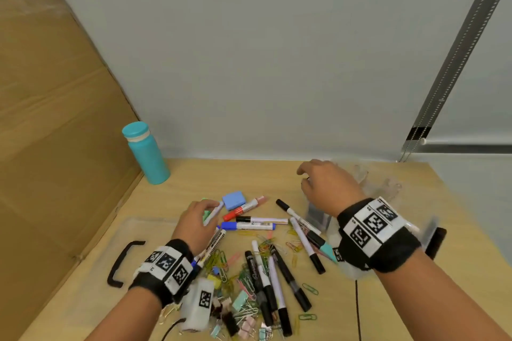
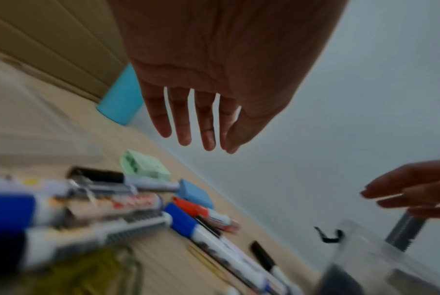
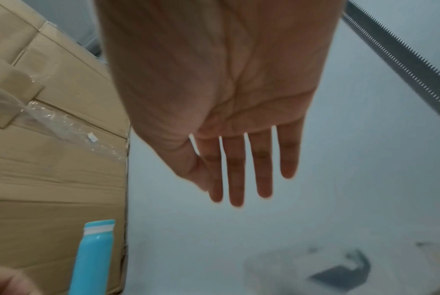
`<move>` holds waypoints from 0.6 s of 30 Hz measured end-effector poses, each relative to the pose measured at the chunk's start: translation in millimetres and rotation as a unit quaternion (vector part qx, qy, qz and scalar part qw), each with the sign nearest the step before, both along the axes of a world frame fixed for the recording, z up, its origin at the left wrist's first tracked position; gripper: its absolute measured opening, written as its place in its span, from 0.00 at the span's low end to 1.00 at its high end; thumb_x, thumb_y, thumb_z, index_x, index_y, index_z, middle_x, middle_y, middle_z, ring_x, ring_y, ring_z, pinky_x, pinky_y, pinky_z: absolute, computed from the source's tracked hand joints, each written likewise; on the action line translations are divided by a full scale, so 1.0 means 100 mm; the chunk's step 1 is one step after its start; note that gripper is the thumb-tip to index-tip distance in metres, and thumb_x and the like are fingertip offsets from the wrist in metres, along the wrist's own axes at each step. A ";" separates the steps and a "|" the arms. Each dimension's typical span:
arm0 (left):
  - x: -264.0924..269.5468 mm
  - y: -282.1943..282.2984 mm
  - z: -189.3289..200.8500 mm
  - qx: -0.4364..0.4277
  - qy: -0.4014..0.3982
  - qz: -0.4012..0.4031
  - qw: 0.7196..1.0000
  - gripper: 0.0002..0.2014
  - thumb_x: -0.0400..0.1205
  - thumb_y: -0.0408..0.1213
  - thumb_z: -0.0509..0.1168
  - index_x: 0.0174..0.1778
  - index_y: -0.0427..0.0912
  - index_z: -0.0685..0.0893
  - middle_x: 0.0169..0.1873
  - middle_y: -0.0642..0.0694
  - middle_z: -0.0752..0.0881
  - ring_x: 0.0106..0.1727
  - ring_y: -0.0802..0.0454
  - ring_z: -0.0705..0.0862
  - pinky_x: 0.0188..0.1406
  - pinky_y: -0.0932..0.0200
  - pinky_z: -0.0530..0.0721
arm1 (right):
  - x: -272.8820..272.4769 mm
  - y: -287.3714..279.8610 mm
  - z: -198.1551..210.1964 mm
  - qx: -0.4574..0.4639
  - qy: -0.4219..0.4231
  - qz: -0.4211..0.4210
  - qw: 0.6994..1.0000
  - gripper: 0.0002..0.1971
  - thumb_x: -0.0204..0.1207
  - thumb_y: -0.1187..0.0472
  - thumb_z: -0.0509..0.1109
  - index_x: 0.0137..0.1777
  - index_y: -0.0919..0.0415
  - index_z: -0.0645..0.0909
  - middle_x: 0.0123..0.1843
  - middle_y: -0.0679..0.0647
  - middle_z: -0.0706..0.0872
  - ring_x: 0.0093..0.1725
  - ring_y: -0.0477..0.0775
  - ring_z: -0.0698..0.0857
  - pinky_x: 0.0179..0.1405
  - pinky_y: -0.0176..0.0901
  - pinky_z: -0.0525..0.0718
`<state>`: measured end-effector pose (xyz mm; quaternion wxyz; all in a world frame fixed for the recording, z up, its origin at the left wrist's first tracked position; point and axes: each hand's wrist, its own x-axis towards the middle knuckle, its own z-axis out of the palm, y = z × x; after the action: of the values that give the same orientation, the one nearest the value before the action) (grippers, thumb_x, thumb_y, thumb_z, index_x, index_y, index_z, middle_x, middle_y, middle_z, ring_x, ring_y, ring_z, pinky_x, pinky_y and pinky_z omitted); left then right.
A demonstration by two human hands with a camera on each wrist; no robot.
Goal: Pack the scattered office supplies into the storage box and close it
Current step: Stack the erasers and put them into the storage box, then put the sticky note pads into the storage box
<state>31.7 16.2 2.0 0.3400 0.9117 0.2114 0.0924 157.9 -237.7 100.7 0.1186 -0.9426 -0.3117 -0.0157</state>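
Note:
Several markers point(image 1: 266, 271), coloured paper clips point(image 1: 221, 260) and binder clips point(image 1: 241, 299) lie scattered on the wooden table point(image 1: 194, 174). A blue eraser point(image 1: 234, 201) lies beside a red marker point(image 1: 243, 209), and a green eraser point(image 2: 145, 164) sits close by. My left hand point(image 1: 199, 216) hovers over the markers with straight fingers point(image 2: 183, 127) and holds nothing. My right hand point(image 1: 318, 180) is raised, its fingers point(image 3: 239, 175) straight and empty, above the clear storage box point(image 1: 382, 188) at the right, which looks blurred. The box's clear lid point(image 1: 146, 230) with a black handle point(image 1: 124, 263) lies flat at the left.
A teal bottle point(image 1: 146, 153) stands at the table's back left beside a large cardboard box point(image 1: 55, 119). A grey wall runs behind the table, with a metal rail point(image 1: 457, 58) at the right. A black cable point(image 1: 357, 310) crosses the front of the table.

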 end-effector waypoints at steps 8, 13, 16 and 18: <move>0.34 0.57 -0.07 0.142 0.182 -0.011 0.973 0.25 0.81 0.45 0.63 0.75 0.53 0.68 0.74 0.46 0.68 0.72 0.42 0.70 0.71 0.48 0.73 | -0.27 1.10 -0.48 0.029 -0.040 0.080 0.996 0.10 0.79 0.63 0.60 0.56 0.57 0.79 0.56 0.53 0.82 0.57 0.55 0.77 0.43 0.43 0.71; 0.51 0.67 -0.23 0.165 0.285 -0.070 0.941 0.34 0.78 0.40 0.66 0.80 0.53 0.60 0.73 0.42 0.65 0.70 0.38 0.73 0.67 0.44 0.77 | -0.19 1.70 -0.98 -0.085 0.040 0.105 0.990 0.22 0.75 0.66 0.69 0.67 0.61 0.70 0.67 0.59 0.72 0.65 0.61 0.72 0.50 0.51 0.76; 0.55 0.74 -0.32 0.173 0.292 -0.083 0.937 0.35 0.77 0.41 0.67 0.79 0.56 0.58 0.72 0.43 0.67 0.67 0.39 0.76 0.62 0.45 0.80 | -0.07 1.90 -1.20 -0.134 0.093 0.077 0.984 0.30 0.75 0.62 0.72 0.74 0.59 0.64 0.74 0.60 0.66 0.71 0.63 0.69 0.60 0.54 0.79; 0.58 0.77 -0.35 0.186 0.286 -0.090 0.936 0.32 0.78 0.42 0.65 0.77 0.56 0.60 0.69 0.43 0.69 0.64 0.41 0.78 0.59 0.47 0.81 | 0.03 1.97 -1.30 -0.148 0.129 0.052 0.979 0.34 0.74 0.57 0.73 0.76 0.59 0.61 0.77 0.59 0.63 0.73 0.64 0.67 0.65 0.57 0.78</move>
<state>89.6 93.6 -33.3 0.0967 0.9616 0.1963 -0.1659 161.2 -40.5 -29.6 0.0176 -0.9264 -0.3411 0.1589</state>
